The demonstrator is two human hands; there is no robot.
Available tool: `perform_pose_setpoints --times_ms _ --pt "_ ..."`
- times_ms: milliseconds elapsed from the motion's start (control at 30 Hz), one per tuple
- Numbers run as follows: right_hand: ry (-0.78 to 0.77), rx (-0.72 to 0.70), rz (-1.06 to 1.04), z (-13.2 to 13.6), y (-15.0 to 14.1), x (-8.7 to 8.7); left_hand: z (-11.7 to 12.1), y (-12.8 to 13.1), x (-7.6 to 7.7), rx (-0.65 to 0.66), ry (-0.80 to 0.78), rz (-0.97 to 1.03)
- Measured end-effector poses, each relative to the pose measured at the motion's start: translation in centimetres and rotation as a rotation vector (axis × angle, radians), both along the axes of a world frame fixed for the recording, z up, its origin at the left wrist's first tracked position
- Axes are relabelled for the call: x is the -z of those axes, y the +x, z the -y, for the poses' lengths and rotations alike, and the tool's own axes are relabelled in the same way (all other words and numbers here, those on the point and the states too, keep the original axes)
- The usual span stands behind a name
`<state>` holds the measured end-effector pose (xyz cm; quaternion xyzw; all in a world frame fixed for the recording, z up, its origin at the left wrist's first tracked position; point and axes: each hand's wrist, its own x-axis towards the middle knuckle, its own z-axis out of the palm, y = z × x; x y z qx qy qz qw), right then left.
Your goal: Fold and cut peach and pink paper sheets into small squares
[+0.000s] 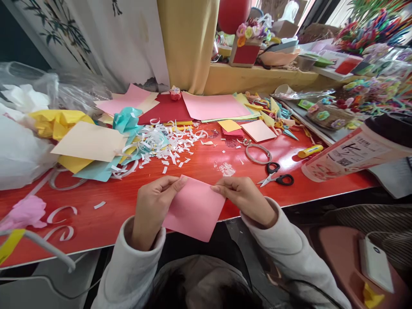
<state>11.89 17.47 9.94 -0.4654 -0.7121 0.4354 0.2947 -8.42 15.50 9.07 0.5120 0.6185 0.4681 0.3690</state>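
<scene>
A square sheet of pink paper (196, 210) hangs between my hands at the table's front edge. My left hand (157, 206) pinches its upper left corner between thumb and fingers. At the upper right corner, my right hand (243, 195) is closed on the same sheet. The paper looks flat, its lower part reaching past the table edge. Black-handled scissors (273, 175) lie to the right of my right hand, blades pointing left. Beyond them is a roll of clear tape (258, 153). A small heap of white scraps (226, 168) sits just past the sheet.
Shredded white paper strips (164, 143) cover the middle left. Cream paper (92, 141) and a white plastic bag (22, 150) lie farther left. A large tilted cup (357, 146) and a yellow glue stick (310, 150) are at right. Pink sheets (215, 106) lie at the back.
</scene>
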Motion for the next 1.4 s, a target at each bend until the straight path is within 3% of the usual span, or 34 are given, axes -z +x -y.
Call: perform_pose_setpoints --times_ms 100,233,367,500,667,867,1067,1233,1400 --pt "0.017 0.118 -0.024 0.0 -0.1 0.3 0.1 0.0 0.5 -0.021 0.018 0.047" --pt "-0.184 0.119 -0.34 0.1 -0.7 1.2 0.4 0.1 0.6 -0.15 0.068 0.014" --pt "-0.335 0.12 -0.587 0.8 -1.8 1.9 0.7 0.1 0.2 -0.192 0.083 0.017" --pt "-0.281 0.211 -0.633 1.1 -2.3 2.1 1.0 0.1 0.0 -0.187 0.077 0.042" --pt "-0.348 0.136 -0.676 1.1 -2.1 1.9 1.1 0.2 0.2 -0.312 0.169 0.046" --pt "-0.124 0.317 -0.546 1.5 -2.1 1.8 1.2 0.3 0.4 -0.312 0.198 0.071" --pt "-0.299 0.016 -0.544 0.9 -1.5 1.5 1.4 0.4 0.8 -0.382 0.273 0.039" --pt "-0.252 0.11 -0.547 1.0 -1.7 1.9 1.4 0.6 0.8 -0.362 0.282 0.087" --pt "-0.357 -0.017 -0.533 1.2 -1.4 1.6 1.5 0.6 0.8 -0.418 0.329 0.058"
